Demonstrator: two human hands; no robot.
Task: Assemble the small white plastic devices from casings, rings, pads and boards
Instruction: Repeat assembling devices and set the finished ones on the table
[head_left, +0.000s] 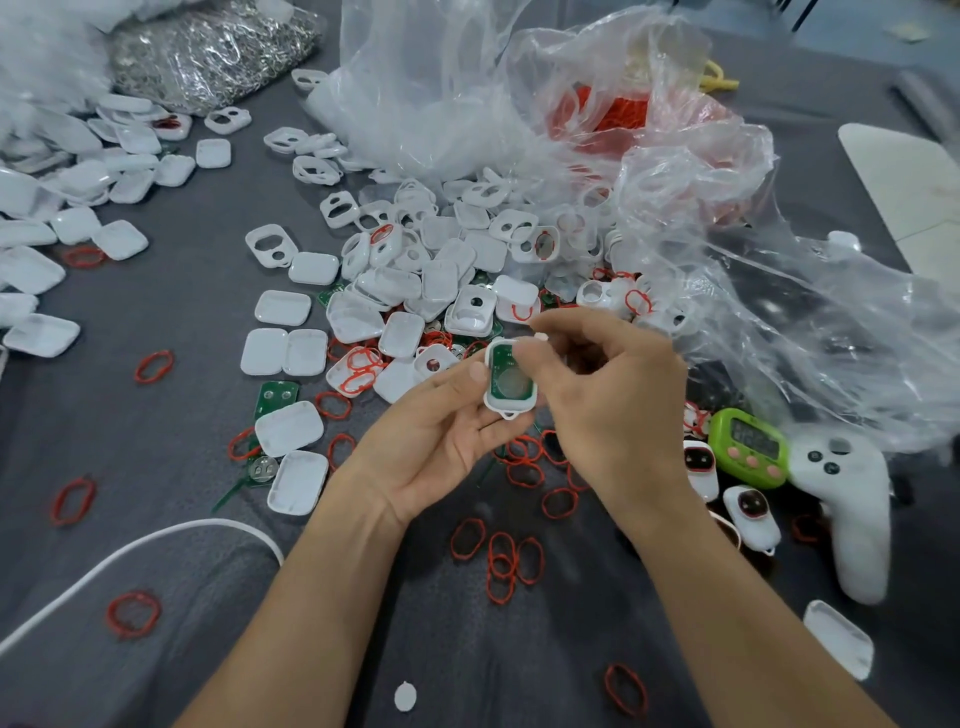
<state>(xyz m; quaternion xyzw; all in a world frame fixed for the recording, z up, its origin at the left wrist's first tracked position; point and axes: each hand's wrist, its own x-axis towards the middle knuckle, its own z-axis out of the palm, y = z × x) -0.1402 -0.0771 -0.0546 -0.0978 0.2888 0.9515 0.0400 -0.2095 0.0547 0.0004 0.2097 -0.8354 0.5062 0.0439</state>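
Casing (490, 397) with green board (511, 385), writing unreadable, is gripped by left hand (441, 447); right hand (602, 395) pinches its top edge.

White casings (283, 308), red rings (154, 366), green boards (275, 397), grey table (182, 291).

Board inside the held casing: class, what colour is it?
Green: the board in the white casing, best seen in head view.

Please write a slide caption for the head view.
Left hand holds a white casing with a green board; right hand touches its top.
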